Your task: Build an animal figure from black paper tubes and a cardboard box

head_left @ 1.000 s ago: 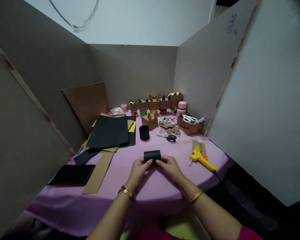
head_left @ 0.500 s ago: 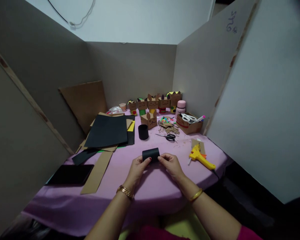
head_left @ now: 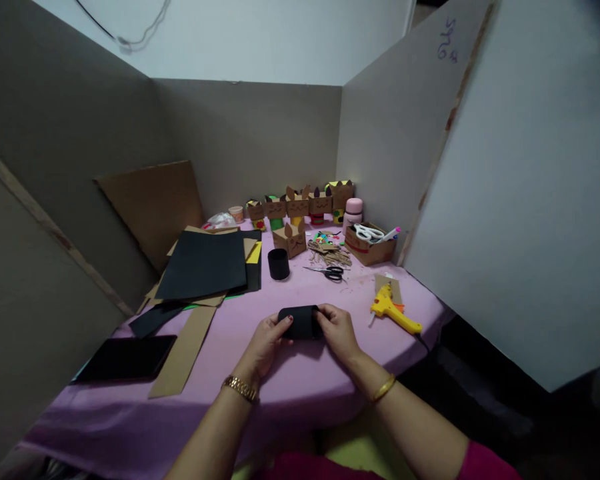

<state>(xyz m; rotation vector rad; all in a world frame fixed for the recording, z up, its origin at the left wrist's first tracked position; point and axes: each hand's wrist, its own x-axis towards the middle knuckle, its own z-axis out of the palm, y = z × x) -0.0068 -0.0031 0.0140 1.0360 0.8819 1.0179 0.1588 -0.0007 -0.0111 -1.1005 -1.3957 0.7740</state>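
Between my two hands lies a short black paper tube [head_left: 299, 323], turned on its side near the front of the table. My left hand [head_left: 267, 340] grips its left end, thumb on top and fingers beneath. At the right end, my right hand [head_left: 336, 330] pinches the rim, with fingertips partly hidden at the opening. Beyond them a second black paper tube [head_left: 279, 265] stands upright. Black-handled scissors [head_left: 333, 273] lie to its right, and a yellow glue gun [head_left: 393, 311] rests on a cardboard piece farther right.
Black and brown sheets [head_left: 205, 263] are stacked at left, near a dark tablet [head_left: 125, 359] and a cardboard strip [head_left: 185, 353]. Several cardboard animal figures [head_left: 297, 203] line the back. A box [head_left: 370, 250] with white scissors stands by a pink bottle [head_left: 353, 212]. Partitions [head_left: 250, 133] enclose the table.
The black tube has been turned, so its right opening now shows more. My right fingers have shifted to that opening. The whole view has swung slightly to the right.
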